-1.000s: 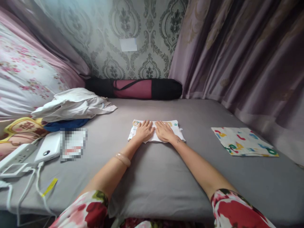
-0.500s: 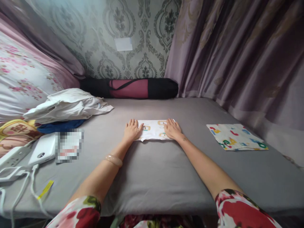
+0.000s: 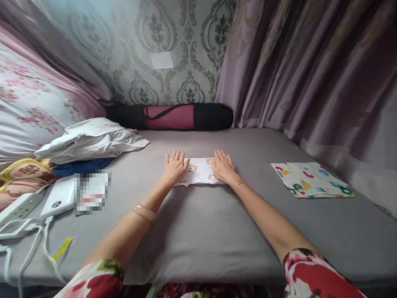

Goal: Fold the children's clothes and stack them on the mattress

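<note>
A white cloth with small yellow-brown printed figures lies folded into a rectangle on the grey sheet. My left hand rests flat over its left end, fingers stretched away from me. Over the right end lies my right hand, also flat with its fingers slightly spread. Neither hand grips the cloth, and the palms hide both its ends. The cloth's near edge looks a little wavy. To the right sits a second folded cloth with colourful numbers, apart from my hands.
A long black and pink bag lies along the wall. At left are a crumpled white garment, a white power bank, a power strip, cables and a blurred-out packet. A curtain hangs at right.
Both hands have slid slightly over the cloth, their fingertips now reaching past its far edge. My left hand has shifted a little right. The view has moved slightly.
</note>
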Tool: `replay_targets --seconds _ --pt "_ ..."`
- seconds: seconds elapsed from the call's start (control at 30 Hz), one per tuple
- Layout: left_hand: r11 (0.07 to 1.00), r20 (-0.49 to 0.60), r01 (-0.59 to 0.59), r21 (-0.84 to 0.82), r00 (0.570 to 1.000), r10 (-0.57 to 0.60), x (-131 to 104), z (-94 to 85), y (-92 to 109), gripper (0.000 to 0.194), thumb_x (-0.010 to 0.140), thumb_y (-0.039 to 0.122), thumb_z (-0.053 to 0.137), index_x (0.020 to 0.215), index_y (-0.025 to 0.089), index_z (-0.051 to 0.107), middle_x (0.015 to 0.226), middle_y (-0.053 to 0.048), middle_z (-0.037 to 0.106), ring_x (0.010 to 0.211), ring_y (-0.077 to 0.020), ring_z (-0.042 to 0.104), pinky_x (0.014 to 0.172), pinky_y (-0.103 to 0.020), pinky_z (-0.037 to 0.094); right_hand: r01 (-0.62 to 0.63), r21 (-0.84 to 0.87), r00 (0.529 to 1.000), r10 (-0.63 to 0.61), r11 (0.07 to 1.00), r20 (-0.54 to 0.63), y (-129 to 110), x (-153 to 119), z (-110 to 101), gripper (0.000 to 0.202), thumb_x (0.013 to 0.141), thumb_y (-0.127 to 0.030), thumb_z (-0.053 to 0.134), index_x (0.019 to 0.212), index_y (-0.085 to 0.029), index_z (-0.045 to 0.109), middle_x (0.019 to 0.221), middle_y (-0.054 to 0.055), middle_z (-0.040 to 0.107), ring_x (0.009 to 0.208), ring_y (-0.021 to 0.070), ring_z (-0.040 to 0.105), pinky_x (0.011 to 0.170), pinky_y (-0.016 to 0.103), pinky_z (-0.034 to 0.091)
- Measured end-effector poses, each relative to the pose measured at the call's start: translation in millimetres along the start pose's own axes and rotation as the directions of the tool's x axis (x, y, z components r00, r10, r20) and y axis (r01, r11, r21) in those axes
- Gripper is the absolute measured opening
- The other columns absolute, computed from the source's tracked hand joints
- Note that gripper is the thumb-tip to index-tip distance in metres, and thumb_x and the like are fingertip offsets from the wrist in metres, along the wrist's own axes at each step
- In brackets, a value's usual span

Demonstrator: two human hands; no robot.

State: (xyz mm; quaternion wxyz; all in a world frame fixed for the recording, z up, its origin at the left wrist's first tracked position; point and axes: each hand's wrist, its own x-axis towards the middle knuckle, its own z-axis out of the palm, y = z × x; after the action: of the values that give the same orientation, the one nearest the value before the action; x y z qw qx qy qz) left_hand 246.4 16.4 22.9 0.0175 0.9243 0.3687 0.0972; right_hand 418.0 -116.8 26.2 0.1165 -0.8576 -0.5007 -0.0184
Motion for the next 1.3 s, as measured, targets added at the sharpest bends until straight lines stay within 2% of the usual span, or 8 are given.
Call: replay_targets --seconds 0.1,0.2,0.4,0.6,0.8,1.07,1.2,1.3 --pt "0.990 -0.014 -0.139 -0.003 0.990 0.139 0 2.5 30 0.054 0.100 0.039 0.019 0.145 0.017 0.038 0.155 -0.012 0.034 0.146 -0.0256 0.023 0.118 -0.054 0.012 0.127 0.036 0.992 -0.127 0.991 -0.016 -25 3 3 0.058 0.096 -0.028 0.023 0.149 -0.005 0.032 0.157 0.012 0.027 0.146 0.0233 0.018 0.119 0.042 0.009" --pt "0.987 0.053 -0.160 -0.008 0.986 0.160 0 16.3 41 0.051 0.099 0.034 0.021 0.144 0.019 0.040 0.153 -0.011 0.037 0.144 -0.0257 0.027 0.117 -0.054 0.015 0.147 0.045 0.987 -0.150 0.988 0.062 -35 2 12 0.057 0.095 -0.026 0.025 0.148 -0.006 0.034 0.157 0.011 0.029 0.146 0.0234 0.020 0.119 0.042 0.010" --pt "0.987 0.100 -0.161 -0.020 0.982 0.162 1 35.4 34 0.052 0.099 0.032 0.021 0.145 0.016 0.038 0.153 -0.014 0.036 0.143 -0.0282 0.029 0.115 -0.057 0.020 0.124 0.048 0.977 -0.130 0.991 0.168 -32 0 22 0.058 0.096 -0.027 0.023 0.148 -0.004 0.034 0.156 0.012 0.030 0.145 0.0254 0.022 0.118 0.043 0.010" --pt "0.987 0.117 -0.160 -0.031 0.980 0.162 2 24.8 37 0.049 0.099 0.033 0.023 0.142 0.018 0.041 0.152 -0.013 0.038 0.142 -0.0275 0.031 0.113 -0.056 0.023 0.119 0.049 0.976 -0.126 0.992 0.179 -33 2 18 0.057 0.096 -0.027 0.024 0.148 -0.005 0.034 0.156 0.013 0.030 0.145 0.0258 0.022 0.118 0.045 0.013" --pt "1.000 -0.096 0.002 -0.011 0.995 -0.003 -3 16.8 30 0.049 0.098 0.031 0.022 0.140 0.013 0.043 0.151 -0.014 0.040 0.144 -0.0271 0.028 0.117 -0.051 0.018 0.181 0.082 0.977 -0.188 0.980 0.097 -47 4 19 0.057 0.096 -0.028 0.025 0.148 -0.007 0.034 0.157 0.012 0.029 0.145 0.0238 0.021 0.118 0.043 0.011" --pt "0.999 0.041 0.019 0.043 0.999 -0.021 -2 40.3 10 0.052 0.098 0.037 0.023 0.141 0.013 0.042 0.150 -0.017 0.040 0.141 -0.0307 0.032 0.115 -0.053 0.020 0.212 0.077 0.968 -0.221 0.974 0.121 -55 3 35 0.055 0.097 -0.030 0.024 0.146 -0.009 0.039 0.154 0.013 0.034 0.144 0.0246 0.025 0.118 0.043 0.012" --pt "0.999 0.053 0.012 0.041 0.998 -0.015 -3 30.2 14 0.053 0.099 0.036 0.021 0.139 0.010 0.044 0.148 -0.019 0.042 0.140 -0.0324 0.034 0.114 -0.054 0.021 0.215 0.098 0.961 -0.228 0.972 0.159 -54 3 28 0.056 0.097 -0.030 0.024 0.147 -0.009 0.037 0.155 0.013 0.033 0.144 0.0245 0.025 0.118 0.042 0.013" --pt "0.999 -0.042 -0.029 0.030 0.999 0.030 -5 17.9 22 0.052 0.099 0.033 0.021 0.140 0.011 0.043 0.151 -0.016 0.038 0.144 -0.0300 0.026 0.116 -0.056 0.015 0.202 0.091 0.970 -0.212 0.975 0.120 -48 3 19 0.056 0.097 -0.029 0.026 0.149 -0.010 0.034 0.156 0.013 0.030 0.144 0.0247 0.024 0.118 0.043 0.012"
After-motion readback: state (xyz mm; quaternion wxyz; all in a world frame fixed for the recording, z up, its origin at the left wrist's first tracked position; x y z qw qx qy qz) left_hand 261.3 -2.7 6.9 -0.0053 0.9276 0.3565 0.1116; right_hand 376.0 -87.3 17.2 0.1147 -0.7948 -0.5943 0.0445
